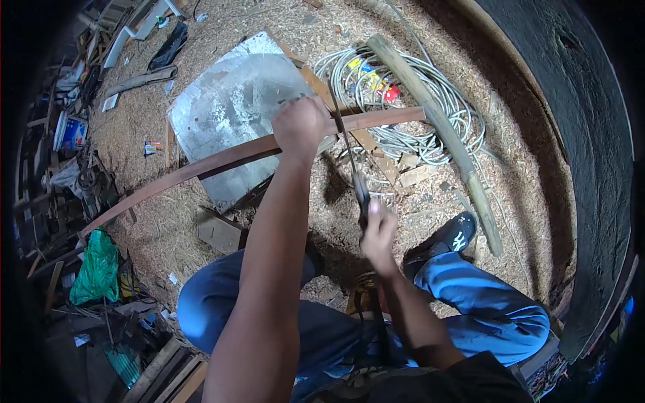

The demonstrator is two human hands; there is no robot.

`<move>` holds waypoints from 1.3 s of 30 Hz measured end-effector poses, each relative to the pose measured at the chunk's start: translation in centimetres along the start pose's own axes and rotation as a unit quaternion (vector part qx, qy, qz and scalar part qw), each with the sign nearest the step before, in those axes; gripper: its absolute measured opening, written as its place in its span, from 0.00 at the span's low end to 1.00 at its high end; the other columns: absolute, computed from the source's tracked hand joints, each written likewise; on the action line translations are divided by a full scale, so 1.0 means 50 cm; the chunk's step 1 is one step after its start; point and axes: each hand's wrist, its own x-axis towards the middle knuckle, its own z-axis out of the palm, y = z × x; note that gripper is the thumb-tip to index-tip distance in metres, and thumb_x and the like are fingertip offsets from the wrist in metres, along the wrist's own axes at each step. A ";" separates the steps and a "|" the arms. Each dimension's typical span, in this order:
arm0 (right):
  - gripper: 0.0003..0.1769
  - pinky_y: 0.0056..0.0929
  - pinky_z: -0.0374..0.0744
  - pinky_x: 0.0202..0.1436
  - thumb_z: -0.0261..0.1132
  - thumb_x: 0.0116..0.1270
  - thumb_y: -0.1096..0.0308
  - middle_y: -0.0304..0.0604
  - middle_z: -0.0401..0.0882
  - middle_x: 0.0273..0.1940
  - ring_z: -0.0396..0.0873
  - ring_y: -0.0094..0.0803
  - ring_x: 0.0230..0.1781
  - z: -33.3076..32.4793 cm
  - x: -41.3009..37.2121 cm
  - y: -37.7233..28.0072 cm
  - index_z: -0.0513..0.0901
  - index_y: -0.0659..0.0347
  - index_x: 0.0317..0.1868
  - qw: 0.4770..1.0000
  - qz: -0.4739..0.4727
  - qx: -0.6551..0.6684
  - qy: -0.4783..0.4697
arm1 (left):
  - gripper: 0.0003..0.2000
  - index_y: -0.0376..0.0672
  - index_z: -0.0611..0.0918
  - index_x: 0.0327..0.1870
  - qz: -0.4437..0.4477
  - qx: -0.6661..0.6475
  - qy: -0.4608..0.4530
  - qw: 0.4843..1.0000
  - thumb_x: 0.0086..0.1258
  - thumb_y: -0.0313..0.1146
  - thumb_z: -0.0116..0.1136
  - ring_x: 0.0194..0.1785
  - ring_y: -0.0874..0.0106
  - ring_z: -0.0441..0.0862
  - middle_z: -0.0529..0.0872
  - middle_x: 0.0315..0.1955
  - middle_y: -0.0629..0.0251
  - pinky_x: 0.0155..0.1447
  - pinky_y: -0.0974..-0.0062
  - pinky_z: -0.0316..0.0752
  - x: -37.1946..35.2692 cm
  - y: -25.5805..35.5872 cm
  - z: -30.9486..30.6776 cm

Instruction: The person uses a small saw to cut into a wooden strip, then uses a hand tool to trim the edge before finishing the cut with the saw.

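Observation:
My left hand [300, 126] is closed around a long reddish-brown wooden strip [218, 160], which runs from the lower left up to the right across the view. In my right hand [379, 232] is the dark handle of a long, narrow-bladed tool [348, 144]. Its blade is seen nearly edge-on and crosses the strip just right of my left fist; I cannot tell whether it is a saw or a machete. The strip's right end overlaps a rough wooden pole [430, 101] in this view. Behind my left hand lies a scuffed metal sheet [235, 94].
A coil of pale cable [447, 80] lies under the pole, with a colourful packet [369, 74] inside. Wood shavings [531, 174] cover the ground. Wood scraps [418, 175] lie near my shoe [459, 232]. A green plastic bag [97, 269] and clutter line the left; a dark curved slab [574, 134] stands right.

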 end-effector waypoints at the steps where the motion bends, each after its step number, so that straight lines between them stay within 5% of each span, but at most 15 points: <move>1: 0.23 0.31 0.58 0.23 0.54 0.79 0.63 0.35 0.63 0.17 0.61 0.23 0.18 -0.010 -0.053 0.014 0.72 0.65 0.24 0.999 -0.033 0.006 0.020 | 0.23 0.40 0.90 0.29 -0.006 -0.001 -0.009 1.000 0.75 0.42 0.43 0.39 0.52 0.90 0.90 0.31 0.48 0.49 0.58 0.82 0.001 0.000 0.000; 5: 0.24 0.32 0.58 0.23 0.55 0.80 0.63 0.36 0.64 0.17 0.62 0.23 0.18 -0.039 -0.144 0.049 0.71 0.65 0.23 0.999 -0.025 -0.012 0.032 | 0.23 0.40 0.90 0.28 -0.004 -0.007 -0.020 1.000 0.75 0.42 0.43 0.39 0.53 0.89 0.90 0.31 0.48 0.49 0.57 0.82 0.001 -0.001 0.003; 12: 0.24 0.33 0.58 0.23 0.55 0.80 0.64 0.35 0.63 0.17 0.61 0.22 0.19 0.007 0.014 -0.008 0.70 0.65 0.23 1.000 -0.011 -0.020 0.002 | 0.22 0.36 0.88 0.22 0.029 -0.021 0.064 0.997 0.72 0.39 0.46 0.31 0.47 0.88 0.87 0.25 0.42 0.42 0.54 0.84 -0.001 -0.005 0.016; 14: 0.23 0.32 0.58 0.23 0.54 0.79 0.66 0.36 0.62 0.17 0.62 0.22 0.19 0.002 -0.053 -0.023 0.69 0.65 0.22 0.997 -0.004 -0.029 0.074 | 0.22 0.39 0.89 0.27 0.010 -0.010 0.008 1.000 0.74 0.41 0.45 0.36 0.52 0.89 0.90 0.31 0.48 0.47 0.57 0.83 -0.001 -0.002 0.002; 15: 0.22 0.32 0.59 0.23 0.53 0.78 0.68 0.37 0.63 0.17 0.63 0.22 0.19 0.006 -0.083 -0.012 0.70 0.66 0.22 0.985 -0.111 -0.041 0.128 | 0.22 0.39 0.89 0.27 0.009 -0.013 0.008 1.000 0.74 0.41 0.45 0.36 0.52 0.89 0.90 0.31 0.48 0.47 0.57 0.83 -0.002 -0.001 0.006; 16: 0.22 0.32 0.59 0.23 0.53 0.78 0.68 0.37 0.63 0.17 0.63 0.22 0.19 -0.009 -0.111 0.009 0.70 0.66 0.22 0.984 -0.112 -0.044 0.128 | 0.22 0.39 0.89 0.27 0.004 -0.004 0.008 1.000 0.74 0.41 0.45 0.36 0.52 0.89 0.90 0.31 0.48 0.47 0.57 0.83 -0.002 0.001 0.007; 18: 0.21 0.33 0.58 0.23 0.53 0.77 0.69 0.36 0.63 0.17 0.62 0.21 0.19 -0.037 -0.146 0.051 0.71 0.66 0.22 1.000 -0.003 0.000 0.031 | 0.22 0.39 0.89 0.27 -0.004 0.006 0.012 1.000 0.73 0.41 0.45 0.37 0.52 0.89 0.90 0.31 0.48 0.47 0.57 0.83 0.000 -0.002 0.007; 23: 0.22 0.32 0.57 0.22 0.51 0.78 0.71 0.35 0.63 0.16 0.61 0.20 0.18 -0.014 -0.005 0.010 0.70 0.65 0.21 1.000 0.031 0.003 0.002 | 0.22 0.40 0.89 0.27 0.009 0.003 0.004 1.000 0.73 0.42 0.45 0.37 0.52 0.89 0.90 0.31 0.48 0.47 0.57 0.83 -0.001 -0.001 0.004; 26: 0.22 0.32 0.58 0.22 0.51 0.79 0.70 0.35 0.62 0.16 0.60 0.22 0.18 -0.004 -0.016 0.011 0.70 0.65 0.21 1.000 0.022 -0.006 -0.012 | 0.22 0.39 0.89 0.26 0.004 0.000 0.013 1.000 0.73 0.42 0.45 0.36 0.52 0.89 0.90 0.31 0.48 0.47 0.58 0.83 -0.002 -0.003 0.009; 28: 0.23 0.33 0.58 0.22 0.53 0.79 0.67 0.35 0.61 0.16 0.59 0.24 0.17 -0.011 -0.093 0.055 0.69 0.65 0.21 0.995 -0.045 0.064 0.068 | 0.23 0.40 0.89 0.26 -0.001 -0.003 0.010 1.000 0.73 0.42 0.45 0.36 0.52 0.89 0.90 0.30 0.48 0.47 0.58 0.83 0.000 -0.005 0.010; 31: 0.24 0.33 0.58 0.23 0.53 0.80 0.64 0.34 0.59 0.15 0.58 0.24 0.17 -0.036 -0.129 0.040 0.68 0.65 0.22 0.999 0.010 0.029 0.032 | 0.23 0.40 0.89 0.26 0.001 -0.008 0.006 1.000 0.73 0.42 0.45 0.36 0.52 0.90 0.90 0.30 0.48 0.47 0.57 0.83 0.003 -0.002 0.009; 39: 0.23 0.34 0.57 0.24 0.51 0.81 0.67 0.34 0.61 0.17 0.58 0.23 0.19 0.017 -0.024 -0.010 0.66 0.64 0.23 0.993 -0.076 0.001 0.086 | 0.22 0.39 0.89 0.28 0.009 -0.004 0.012 1.000 0.73 0.41 0.45 0.37 0.52 0.89 0.90 0.31 0.48 0.47 0.57 0.83 0.001 -0.002 0.006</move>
